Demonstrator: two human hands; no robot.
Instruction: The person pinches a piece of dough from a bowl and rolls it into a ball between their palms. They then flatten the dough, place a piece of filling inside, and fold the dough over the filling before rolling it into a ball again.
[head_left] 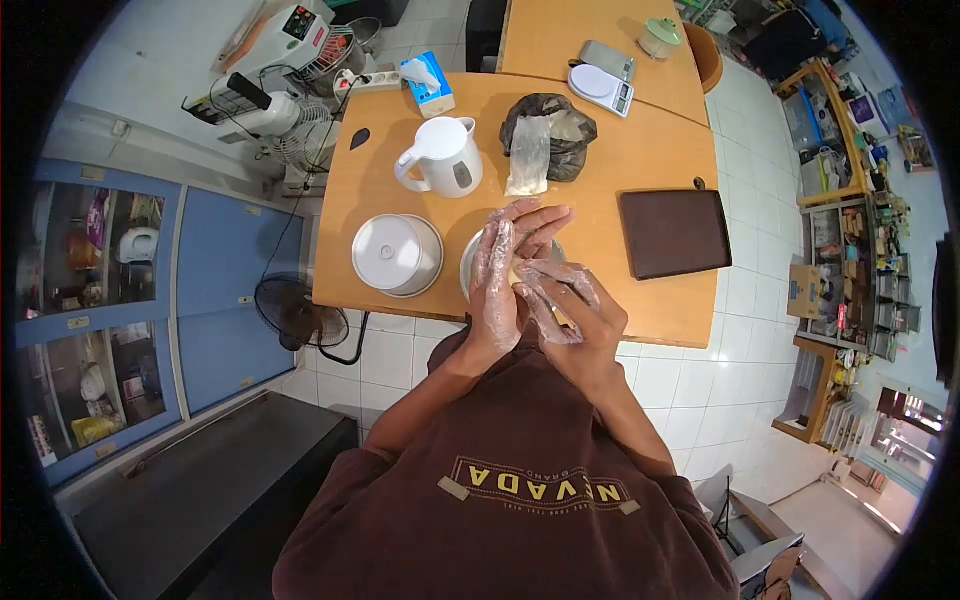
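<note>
My left hand (pixel 498 290) is raised over the table's near edge, its fingers stretched out and smeared with white, sticky-looking paste or flour. Against its palm my right hand (pixel 580 310) presses with curled fingers, coated in the same white stuff. A small pale bit shows between the two hands, too hidden to name. Below them a round bowl (pixel 467 268) is mostly covered by my hands. Just beyond my fingertips lies a clear plastic bag (pixel 530 155) with white powder at its bottom, against a crumpled black plastic bag (pixel 570 150).
On the wooden table (pixel 600 300) stand a lidded white tub (pixel 390 253), a white jug (pixel 445 160), a tissue box (pixel 428 88) and a dark baking tray (pixel 676 234). Farther back are a kitchen scale (pixel 600 90) and a green-lidded container (pixel 660 38). A fan (pixel 295 310) stands left.
</note>
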